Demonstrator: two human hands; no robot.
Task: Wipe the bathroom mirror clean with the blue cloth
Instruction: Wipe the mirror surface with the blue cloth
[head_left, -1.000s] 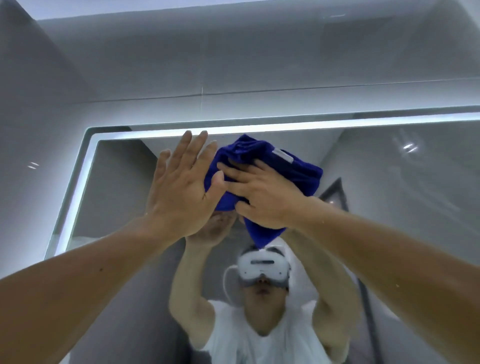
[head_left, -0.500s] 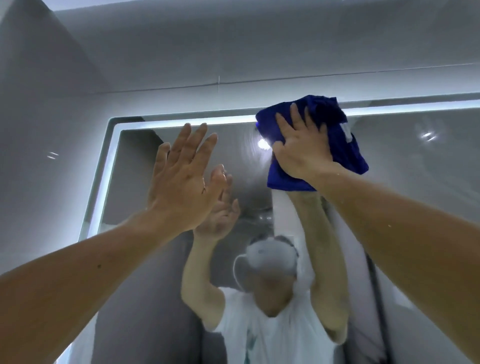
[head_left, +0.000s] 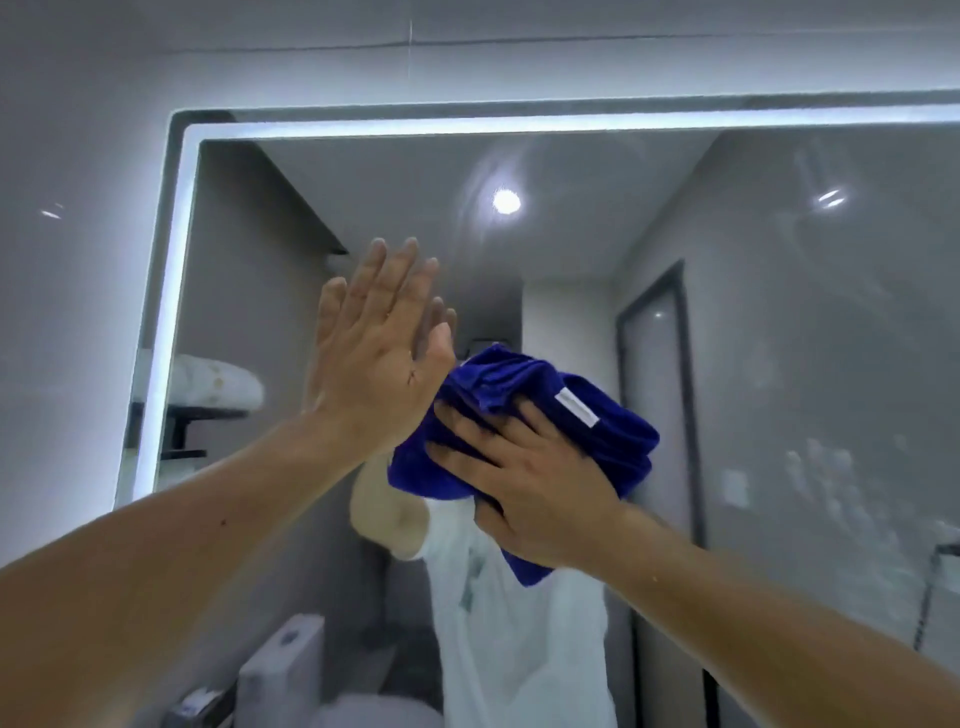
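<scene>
The bathroom mirror (head_left: 779, 322) fills most of the view, framed by a lit white strip along its top and left edges. My right hand (head_left: 535, 488) presses the bunched blue cloth (head_left: 608, 431) flat against the glass near the middle. My left hand (head_left: 379, 358) rests open on the mirror just left of the cloth, fingers up and together, its heel touching the cloth's edge. Hazy smears show on the right part of the glass. The cloth and my arms hide the reflected head.
Grey tiled wall (head_left: 78, 260) lies left of and above the mirror. Reflected in the glass are a ceiling light (head_left: 506, 201), a dark-framed door (head_left: 654, 415), a shelf with a rolled towel (head_left: 213, 384) and a toilet tank (head_left: 283, 670).
My right hand has swept the cloth from the mirror's top edge down and left to the middle. The left hand stays flat on the glass. My view has tilted downward.
</scene>
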